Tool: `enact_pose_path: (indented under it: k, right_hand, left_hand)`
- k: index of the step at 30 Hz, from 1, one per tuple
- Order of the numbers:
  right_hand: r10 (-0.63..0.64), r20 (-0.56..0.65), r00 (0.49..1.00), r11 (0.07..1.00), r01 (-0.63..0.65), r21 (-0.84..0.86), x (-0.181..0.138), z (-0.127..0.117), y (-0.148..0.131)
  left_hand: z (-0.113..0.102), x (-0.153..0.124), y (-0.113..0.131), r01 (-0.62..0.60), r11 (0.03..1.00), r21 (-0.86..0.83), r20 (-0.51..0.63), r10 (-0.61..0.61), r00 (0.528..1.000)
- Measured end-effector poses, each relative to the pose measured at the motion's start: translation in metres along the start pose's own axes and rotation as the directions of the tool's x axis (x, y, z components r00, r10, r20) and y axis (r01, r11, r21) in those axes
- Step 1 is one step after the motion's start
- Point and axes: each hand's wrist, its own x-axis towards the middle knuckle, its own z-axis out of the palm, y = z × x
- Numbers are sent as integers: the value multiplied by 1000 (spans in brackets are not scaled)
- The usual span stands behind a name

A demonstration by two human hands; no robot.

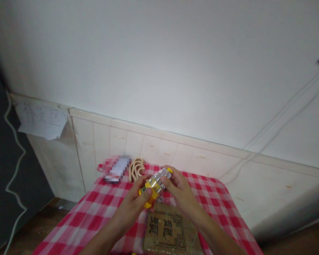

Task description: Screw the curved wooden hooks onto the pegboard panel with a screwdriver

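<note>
Slab point(172, 230) with black characters lies nearest on the checked-cloth bench point(90, 216). Just past it, left hand point(136, 197) has the yellow end of a clear plastic case point(155, 183), right hand point(178, 184) gripping the other end, so it's tilted over the bench. Behind that: wooden arches point(136, 170), some blurred-out pink thing point(115, 170), then white wall point(159, 78).

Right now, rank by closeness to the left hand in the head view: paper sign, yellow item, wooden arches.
1. Yellow item: held in the left hand, with the right hand also on it.
2. Wooden arches: just beyond the left hand.
3. Paper sign: far off, left.
</note>
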Motion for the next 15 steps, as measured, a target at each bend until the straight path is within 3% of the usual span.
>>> enact_pose_path:
  k: [3,7,9,11,12,15]
  right_hand:
    - [11,0,1000,999,-11,42,-5,7,6]
    - [-25,-65,998,999,22,-40,10,-5,20]
    - [-91,-199,976,986,60,-157,28,-23,29]
    - [-160,-327,931,919,19,-395,51,-45,39]
    - [-192,-366,911,862,-22,-507,61,-56,44]
    - [-204,-377,903,812,-59,-580,88,-75,65]
  left_hand:
    - [2,4,-5,-3,997,77,-8,4,1000]
    - [-3,3,-11,64,988,138,-147,-44,988]
    - [-12,-3,-10,61,984,168,-250,-17,968]
    - [-23,-12,-8,55,972,226,-348,28,937]
    - [-30,-17,-6,53,966,253,-385,50,922]
    - [-48,-30,-4,61,954,292,-481,92,872]
